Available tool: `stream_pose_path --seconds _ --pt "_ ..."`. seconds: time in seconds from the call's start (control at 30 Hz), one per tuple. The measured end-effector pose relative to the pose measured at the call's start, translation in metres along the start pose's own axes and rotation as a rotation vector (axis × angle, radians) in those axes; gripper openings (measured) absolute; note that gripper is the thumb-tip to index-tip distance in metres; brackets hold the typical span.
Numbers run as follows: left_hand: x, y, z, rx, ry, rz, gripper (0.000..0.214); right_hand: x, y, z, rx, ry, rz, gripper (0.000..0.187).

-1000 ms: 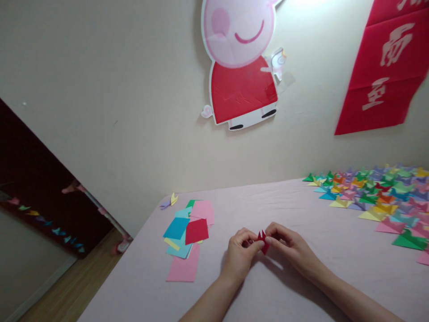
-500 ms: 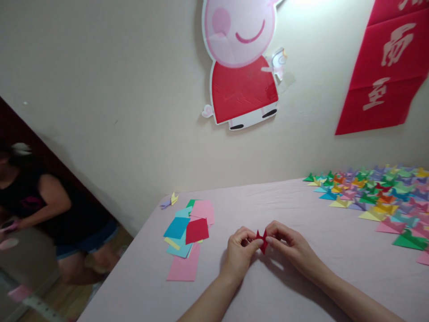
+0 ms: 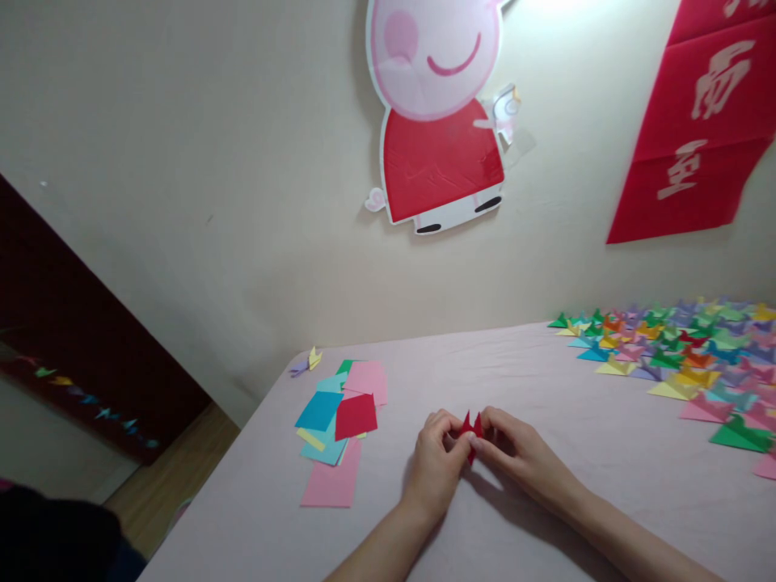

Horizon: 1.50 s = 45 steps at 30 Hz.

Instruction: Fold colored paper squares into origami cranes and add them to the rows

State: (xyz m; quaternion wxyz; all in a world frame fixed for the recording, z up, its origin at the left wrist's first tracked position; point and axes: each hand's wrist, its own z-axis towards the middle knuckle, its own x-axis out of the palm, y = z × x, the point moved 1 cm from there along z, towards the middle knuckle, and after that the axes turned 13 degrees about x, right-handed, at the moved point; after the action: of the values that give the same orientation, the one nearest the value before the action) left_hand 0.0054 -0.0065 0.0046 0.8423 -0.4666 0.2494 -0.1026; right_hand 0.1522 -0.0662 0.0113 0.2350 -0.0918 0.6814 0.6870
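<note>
A small red folded paper (image 3: pixel 469 427) with two pointed tips sticking up is pinched between my two hands above the table. My left hand (image 3: pixel 437 457) grips its left side, thumb on the front. On the right side, my right hand (image 3: pixel 515 444) pinches it too, and the two thumb tips nearly meet at its middle. Fingers cover much of the paper's lower part. Left of my hands lies a spread of loose coloured sheets, among them a red sheet (image 3: pixel 356 416), a blue sheet (image 3: pixel 319 411) and a pink sheet (image 3: pixel 331 481).
Rows of folded paper cranes (image 3: pixel 679 356) fill the table's right side. Two folded pieces, one yellow (image 3: pixel 314 358) and one purple (image 3: pixel 299 369), lie at the far left corner. Behind the pinkish tablecloth (image 3: pixel 485 364) rises a wall with a pig cutout (image 3: pixel 445 162). A dark shape (image 3: pixel 54 533) is at lower left.
My right hand has shifted slightly left, bringing the thumbs closer and the paper's two tips nearer each other. The person at the left has moved down, leaving only a dark shape at lower left.
</note>
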Motion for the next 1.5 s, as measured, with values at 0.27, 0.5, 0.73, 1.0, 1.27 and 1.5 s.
stream_pose_path --seconds 0.27,0.5,0.73,1.0,1.27,1.5 --pt "0.0 0.005 0.001 -0.021 -0.03 -0.046 0.013 -0.005 -0.003 0.003 -0.058 -0.007 -0.016 0.028" --pt "-0.001 0.003 0.003 -0.029 -0.061 -0.139 0.015 -0.002 -0.002 0.002 -0.017 0.018 0.001 0.022" --pt "0.0 0.0 0.003 -0.053 -0.035 -0.188 0.013 -0.001 -0.009 0.006 0.034 -0.014 0.09 0.027" --pt "-0.001 0.002 0.004 -0.053 -0.051 -0.2 0.014 -0.003 -0.009 0.006 0.075 0.004 0.148 0.026" --pt "0.001 0.005 0.002 -0.053 -0.085 -0.274 0.014 -0.002 -0.011 0.007 0.092 0.016 0.217 0.03" --pt "0.005 0.007 0.001 -0.103 -0.106 -0.358 0.017 -0.004 -0.011 0.007 0.094 0.032 0.245 0.03"
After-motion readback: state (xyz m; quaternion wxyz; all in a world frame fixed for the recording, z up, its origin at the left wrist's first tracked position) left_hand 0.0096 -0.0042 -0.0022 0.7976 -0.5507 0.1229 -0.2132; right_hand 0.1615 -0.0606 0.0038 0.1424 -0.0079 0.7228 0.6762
